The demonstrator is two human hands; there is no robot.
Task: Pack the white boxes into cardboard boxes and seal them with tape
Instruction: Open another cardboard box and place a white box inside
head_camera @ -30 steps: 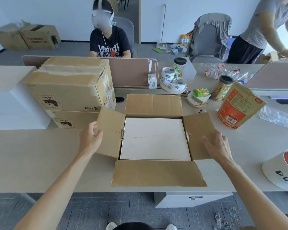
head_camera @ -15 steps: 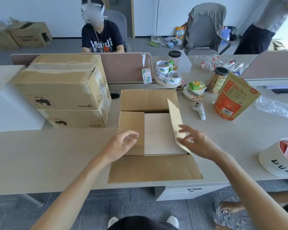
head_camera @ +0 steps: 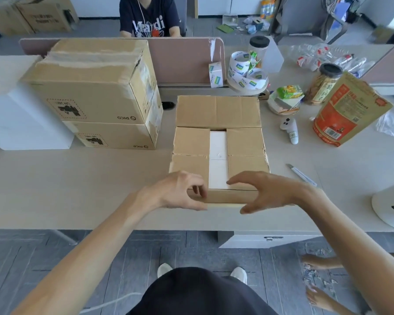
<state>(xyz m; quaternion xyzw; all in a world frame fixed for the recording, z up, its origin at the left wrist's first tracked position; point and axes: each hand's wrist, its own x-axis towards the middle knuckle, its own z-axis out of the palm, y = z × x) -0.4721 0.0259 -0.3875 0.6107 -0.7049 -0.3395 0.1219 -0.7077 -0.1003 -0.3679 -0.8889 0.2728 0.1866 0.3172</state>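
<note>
From the head camera, the cardboard box point(head_camera: 243, 142) sat at the near edge of the desk point(head_camera: 77, 189), about midway along it. That was probably to keep its flaps within easy reach. The white box point(head_camera: 218, 155) lay inside. Only a strip of it showed between the two side flaps, which were folded flat over it. The far flap point(head_camera: 217, 111) lay open, away from the person.

The left hand point(head_camera: 178, 192) had its fingers curled round the near flap point(head_camera: 228, 196), apparently raising it to close the top. The right hand point(head_camera: 271, 189) was half open, fingers arched above the same flap and thumb below its edge. Whether it touched the flap was unclear.

Tape rolls point(head_camera: 248, 73) waited near the far edge, and a knife point(head_camera: 301, 175) lay just right of the box.
</note>
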